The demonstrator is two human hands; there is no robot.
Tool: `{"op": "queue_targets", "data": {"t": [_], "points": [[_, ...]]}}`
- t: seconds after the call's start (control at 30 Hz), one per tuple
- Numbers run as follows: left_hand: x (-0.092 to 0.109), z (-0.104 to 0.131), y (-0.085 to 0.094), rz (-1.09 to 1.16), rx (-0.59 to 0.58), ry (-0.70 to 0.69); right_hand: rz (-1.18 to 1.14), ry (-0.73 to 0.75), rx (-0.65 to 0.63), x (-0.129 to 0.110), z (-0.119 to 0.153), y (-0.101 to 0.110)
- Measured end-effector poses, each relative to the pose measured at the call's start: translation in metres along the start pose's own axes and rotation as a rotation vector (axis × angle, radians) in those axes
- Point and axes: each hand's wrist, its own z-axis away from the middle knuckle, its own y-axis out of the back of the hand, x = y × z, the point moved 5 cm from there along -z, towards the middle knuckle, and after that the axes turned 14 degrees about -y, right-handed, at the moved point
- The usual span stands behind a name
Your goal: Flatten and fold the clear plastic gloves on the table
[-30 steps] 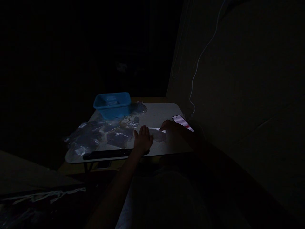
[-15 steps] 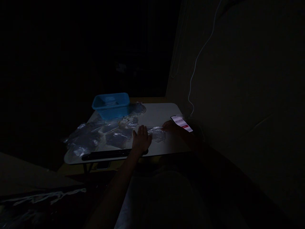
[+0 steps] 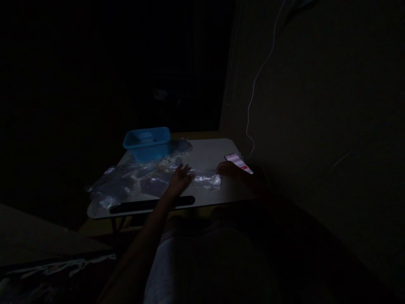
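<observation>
A very dark room, with a small pale table lit at the centre. At the far left of the tabletop lies a heap of clear plastic bags, crumpled and overlapping. Behind them, near the back edge, stands a blue plastic tub. A dark bar runs along the table's near edge.

Moving right, the person's left hand rests on the tabletop with fingers spread and flat, pressing on the left end of a clear plastic bag. This bag lies stretched across the middle of the table between the two hands. The right hand sits at the bag's right end; it is too dark to tell whether its fingers pinch the plastic or only touch it.

Just beyond the right hand, a phone with a lit screen lies at the table's right edge. A thin white cable hangs down the wall above it.
</observation>
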Motion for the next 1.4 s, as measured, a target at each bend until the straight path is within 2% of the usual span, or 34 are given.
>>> {"op": "queue_targets", "data": {"t": [0.07, 0.1, 0.17, 0.33, 0.5, 0.8, 1.03, 1.2, 1.3, 1.4], "points": [[0.004, -0.002, -0.001, 0.215, -0.048, 0.064, -0.006, -0.005, -0.013, -0.002, 0.0, 0.0], [0.006, -0.003, -0.001, 0.243, -0.079, 0.083, -0.008, -0.006, -0.012, -0.003, 0.0, 0.0], [0.006, -0.005, 0.0, 0.223, -0.106, 0.11, -0.027, -0.009, 0.014, -0.004, -0.001, 0.001], [0.001, -0.008, 0.003, 0.135, -0.039, 0.091, 0.032, -0.052, 0.094, -0.001, 0.002, -0.006], [-0.001, -0.005, 0.007, 0.124, 0.004, 0.119, 0.121, -0.104, 0.12, 0.002, 0.01, -0.016], [0.002, -0.003, 0.011, 0.165, 0.025, 0.186, 0.043, -0.079, 0.233, -0.004, 0.011, -0.019], [-0.004, -0.003, 0.01, 0.219, 0.04, 0.183, 0.044, -0.061, 0.184, -0.003, 0.01, -0.021], [-0.005, -0.002, 0.01, 0.255, 0.062, 0.197, 0.051, -0.112, 0.165, -0.007, 0.015, -0.02], [-0.006, -0.001, 0.01, 0.289, 0.073, 0.208, -0.004, -0.142, 0.102, -0.009, 0.019, -0.019], [-0.005, -0.002, 0.01, 0.277, 0.069, 0.198, -0.09, -0.105, 0.039, -0.012, 0.019, -0.015]]}}
